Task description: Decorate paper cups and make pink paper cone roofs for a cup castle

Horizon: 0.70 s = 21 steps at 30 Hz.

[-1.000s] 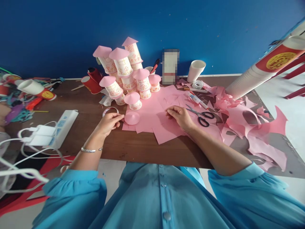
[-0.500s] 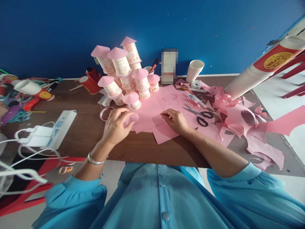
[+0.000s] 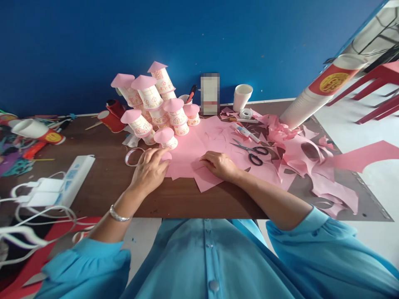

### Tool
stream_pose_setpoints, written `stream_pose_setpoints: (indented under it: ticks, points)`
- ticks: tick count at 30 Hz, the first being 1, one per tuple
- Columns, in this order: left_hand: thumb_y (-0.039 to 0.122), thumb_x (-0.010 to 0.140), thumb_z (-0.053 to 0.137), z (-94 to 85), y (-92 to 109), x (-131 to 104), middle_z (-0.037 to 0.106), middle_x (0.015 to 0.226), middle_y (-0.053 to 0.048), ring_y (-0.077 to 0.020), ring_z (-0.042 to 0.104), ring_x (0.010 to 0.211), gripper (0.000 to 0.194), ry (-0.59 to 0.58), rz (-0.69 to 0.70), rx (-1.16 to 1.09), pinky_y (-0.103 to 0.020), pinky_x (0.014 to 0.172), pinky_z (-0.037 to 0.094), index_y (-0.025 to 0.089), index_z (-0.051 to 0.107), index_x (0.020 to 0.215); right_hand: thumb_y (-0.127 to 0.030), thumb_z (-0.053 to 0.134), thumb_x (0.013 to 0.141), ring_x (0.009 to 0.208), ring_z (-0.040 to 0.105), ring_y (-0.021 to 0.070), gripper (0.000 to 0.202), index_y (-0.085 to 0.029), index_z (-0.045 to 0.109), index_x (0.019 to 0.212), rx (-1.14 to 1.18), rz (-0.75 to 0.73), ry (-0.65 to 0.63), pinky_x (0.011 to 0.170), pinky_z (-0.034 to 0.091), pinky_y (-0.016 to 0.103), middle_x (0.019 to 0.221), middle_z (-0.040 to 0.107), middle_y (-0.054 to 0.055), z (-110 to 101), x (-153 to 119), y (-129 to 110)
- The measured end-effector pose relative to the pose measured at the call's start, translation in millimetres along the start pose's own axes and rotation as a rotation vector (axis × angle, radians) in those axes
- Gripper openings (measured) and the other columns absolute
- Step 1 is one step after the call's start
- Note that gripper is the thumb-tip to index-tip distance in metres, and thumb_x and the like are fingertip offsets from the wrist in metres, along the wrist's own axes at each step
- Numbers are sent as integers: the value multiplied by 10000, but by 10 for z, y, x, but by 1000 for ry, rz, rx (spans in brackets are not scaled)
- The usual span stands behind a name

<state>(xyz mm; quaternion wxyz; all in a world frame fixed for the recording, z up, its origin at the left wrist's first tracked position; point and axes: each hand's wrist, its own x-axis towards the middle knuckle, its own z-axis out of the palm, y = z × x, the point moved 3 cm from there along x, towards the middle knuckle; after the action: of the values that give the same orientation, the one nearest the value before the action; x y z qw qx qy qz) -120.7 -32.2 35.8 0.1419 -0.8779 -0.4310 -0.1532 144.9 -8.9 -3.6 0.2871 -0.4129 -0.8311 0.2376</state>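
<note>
My left hand (image 3: 150,170) is closed, its fingers and thumb around a small round pink paper piece (image 3: 166,156); the hand covers part of it, and I cannot tell whether it is flat or a cone. Just beyond stand the decorated paper-cup towers (image 3: 151,97) with pink cone roofs, the smallest tower (image 3: 166,138) nearest that hand. My right hand (image 3: 220,165) rests with curled fingers on the pink paper sheets (image 3: 190,162); its fingertips are hidden. Black-handled scissors (image 3: 254,153) lie open-bladed to its right, near a glue tube (image 3: 245,131).
A tape roll (image 3: 132,158) lies left of the towers. Farther left are a white power strip (image 3: 76,176) and cables. Pink scraps (image 3: 311,158) cover the table's right side, beside a leaning stack of paper cups (image 3: 305,99). White cups (image 3: 242,96) stand by the blue wall.
The view has shifted, so the tabletop sits lower and farther left. My left hand has flattened lower over the pink piece. My right hand remains on the pink sheets, its fingers curled.
</note>
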Motion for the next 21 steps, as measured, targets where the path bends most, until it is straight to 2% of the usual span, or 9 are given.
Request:
stream_pose_setpoints:
  ticks: [4,7,10,15,21]
  points:
    - [183,964,572,1,278,189,648,1411,-132,-335,581,1310,262,19,-24,-131,-554,1144,475,211,753,1152,-218,562,1013,942,738,200,191,-213,742,1077,-5,17,12,808,517,275,1062,787,88,-1,15,-38]
    - [174,980,534,159,564,435,629,1443,-158,-318,587,1349,349,-41,24,-291,-515,1149,504,172,671,1301,-203,567,1010,937,744,203,197,-209,730,1121,7,86,74,814,522,284,1112,787,94,-63,39,-56]
    - [157,965,537,354,751,673,590,1485,-202,-347,554,1400,439,-66,51,-339,-536,1167,492,114,574,1400,-203,566,1010,944,748,218,214,-209,716,1162,-15,150,115,815,530,299,1139,788,100,-181,59,-61]
    - [232,995,533,601,826,872,481,1581,-234,-366,449,1497,482,-65,72,-376,-577,1189,457,131,488,1464,-176,599,966,991,743,254,279,-227,704,1219,-216,151,34,821,537,334,1198,775,100,-473,32,-8]
    - [251,1001,551,775,806,791,495,1584,-198,-330,439,1512,501,-37,81,-401,-558,1225,418,170,467,1488,-210,587,968,940,726,231,181,-249,754,1025,-367,163,60,781,532,320,1054,790,61,-829,-33,253]
